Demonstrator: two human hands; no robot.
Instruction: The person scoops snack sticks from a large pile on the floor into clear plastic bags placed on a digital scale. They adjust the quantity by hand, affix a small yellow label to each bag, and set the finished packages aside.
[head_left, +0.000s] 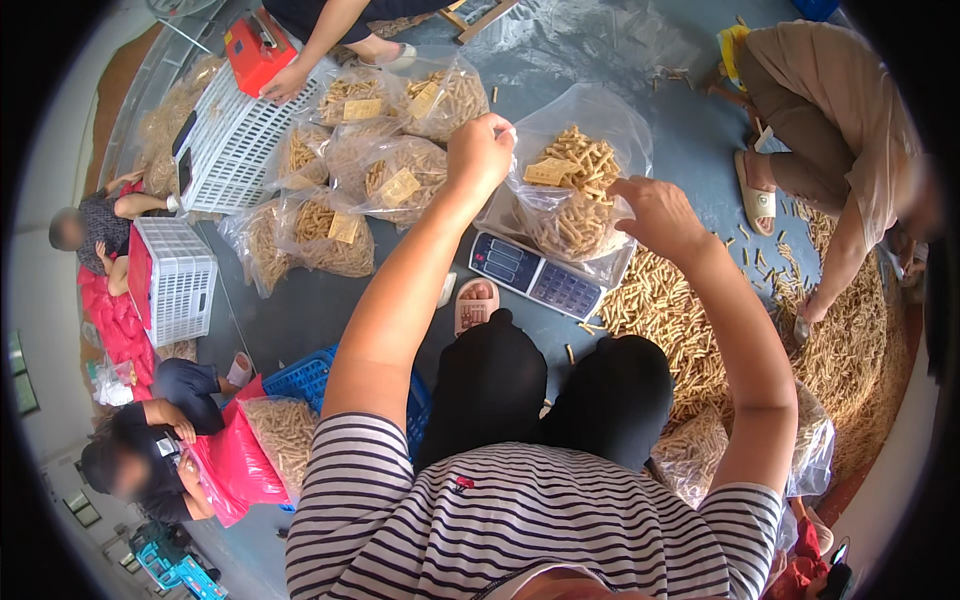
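Note:
A clear plastic bag (570, 225) of short tan sticks stands with its mouth spread on a digital scale (536, 276) before me. Among the sticks in the bag's mouth lies a yellow printed slip (551, 171). My left hand (481, 154) is curled at the bag's left edge, its fingertips pinched on the clear plastic film. At the right side of the bag, my right hand (660, 214) has its fingers apart and bent toward the sticks; whether it touches the bag is unclear.
Several filled bags (401, 176) with yellow slips lie left of the scale, by a white plastic crate (247, 135). A large heap of loose sticks (675, 330) spreads at the right, where a person crouches with a scoop (801, 330). Other people sit at the left, near red bags (244, 457).

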